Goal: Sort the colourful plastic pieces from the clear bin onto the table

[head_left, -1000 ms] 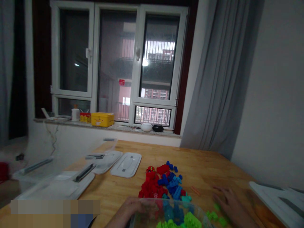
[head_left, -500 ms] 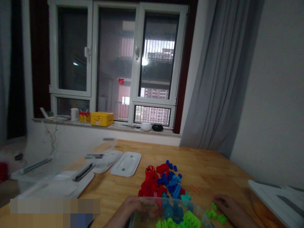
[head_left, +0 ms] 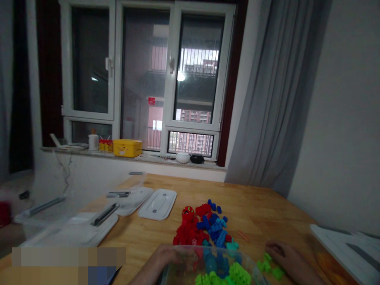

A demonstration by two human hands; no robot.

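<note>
My left hand [head_left: 168,255] is closed on the left side of a clear plastic box [head_left: 252,261], at the bottom of the view. Inside lie several bright green building blocks [head_left: 239,273]. To the right of the box, my right hand [head_left: 283,255] rests low over the table with its fingers curled at a green building block [head_left: 267,257]. A few more green blocks [head_left: 277,273] lie beside that hand. Beyond the box is a heap of red blocks [head_left: 190,233], next to blue blocks [head_left: 218,227] and a turquoise block [head_left: 232,246].
White lids [head_left: 157,204] and clear boxes [head_left: 44,215] occupy the left of the wooden table [head_left: 249,198]. Another white lid [head_left: 341,245] is at the right edge. Small orange pieces [head_left: 243,236] lie beyond my right hand. A yellow box [head_left: 127,148] stands on the windowsill.
My right hand has shifted slightly at the green blocks, and the block at its fingertips has moved a little. My left hand stays on the box.
</note>
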